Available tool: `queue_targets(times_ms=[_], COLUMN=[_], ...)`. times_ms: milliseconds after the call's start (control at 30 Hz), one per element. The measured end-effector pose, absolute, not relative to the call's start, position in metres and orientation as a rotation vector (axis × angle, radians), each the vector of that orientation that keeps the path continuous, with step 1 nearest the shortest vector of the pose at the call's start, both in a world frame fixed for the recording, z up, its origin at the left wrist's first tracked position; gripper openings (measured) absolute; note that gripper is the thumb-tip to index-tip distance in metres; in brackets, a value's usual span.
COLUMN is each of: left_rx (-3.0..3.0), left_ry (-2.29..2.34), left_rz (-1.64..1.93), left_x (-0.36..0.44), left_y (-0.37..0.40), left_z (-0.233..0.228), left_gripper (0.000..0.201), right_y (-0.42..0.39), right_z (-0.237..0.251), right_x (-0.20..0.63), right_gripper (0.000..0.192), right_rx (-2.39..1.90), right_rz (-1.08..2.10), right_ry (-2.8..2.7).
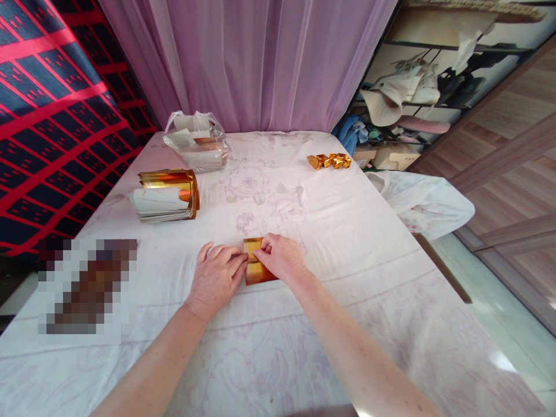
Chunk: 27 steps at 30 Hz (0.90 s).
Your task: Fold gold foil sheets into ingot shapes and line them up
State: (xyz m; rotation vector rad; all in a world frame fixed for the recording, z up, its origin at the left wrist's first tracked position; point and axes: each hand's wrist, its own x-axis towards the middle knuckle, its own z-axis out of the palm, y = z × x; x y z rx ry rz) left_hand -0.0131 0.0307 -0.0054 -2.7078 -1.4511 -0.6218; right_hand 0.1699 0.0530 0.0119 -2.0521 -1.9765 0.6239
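A small sheet of gold foil paper (255, 271) lies flat on the white floral tablecloth (330, 231) in front of me. My left hand (216, 277) presses on its left edge with the fingertips. My right hand (281, 258) pinches the sheet's upper right part between thumb and fingers, and covers that side of it. Both hands meet over the sheet.
A stack of gold and white sheets (167, 196) sits at the left. Behind it is a clear plastic bag (197, 142) of papers. Several folded gold pieces (329, 161) lie at the far right. A white bag (423, 202) hangs off the table's right edge.
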Motion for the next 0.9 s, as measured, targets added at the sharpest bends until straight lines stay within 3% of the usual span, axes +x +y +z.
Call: queue_targets(times_ms=[900], left_rx=[-2.685], left_ry=[-1.52], left_rz=[-0.644], left_x=[-0.012], left_y=[0.027], left_z=[-0.006], left_gripper=[0.024], right_y=[0.051], right_z=[0.012], right_x=[0.195], right_gripper=[0.012], right_rx=[-2.112], right_rz=[0.609], right_ry=[-1.973])
